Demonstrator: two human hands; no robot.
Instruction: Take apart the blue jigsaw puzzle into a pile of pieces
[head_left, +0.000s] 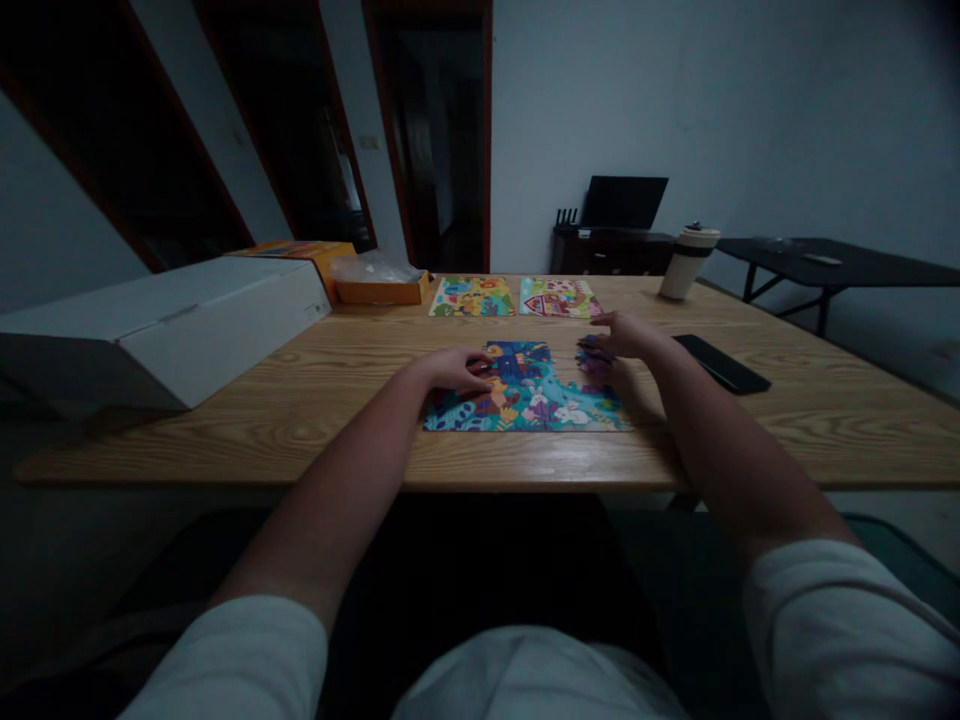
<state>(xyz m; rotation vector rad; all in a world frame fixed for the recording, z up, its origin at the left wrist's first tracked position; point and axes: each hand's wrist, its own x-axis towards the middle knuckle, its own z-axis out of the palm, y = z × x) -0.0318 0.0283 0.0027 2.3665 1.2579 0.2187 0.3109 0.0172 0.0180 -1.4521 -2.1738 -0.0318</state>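
A partly assembled jigsaw puzzle [525,395] lies flat near the front edge of the table, with white rabbits and blue-green plants on it. Its upper right part is a gap where wood shows. My left hand [454,370] rests at the puzzle's left side, thumb and fingers apart, over its edge. Right of the gap, a small pile of dark purple puzzle pieces [595,360] lies on the table. My right hand [626,334] is over this pile with the index finger stretched out; the other fingertips are partly hidden among the pieces.
Two assembled puzzles, a yellow one [474,297] and a pink-green one [559,298], lie farther back. To the left are a white box [225,320] and an orange tray [384,291] with clear plastic. A black phone-like slab [721,363] and a cup [688,262] stand right.
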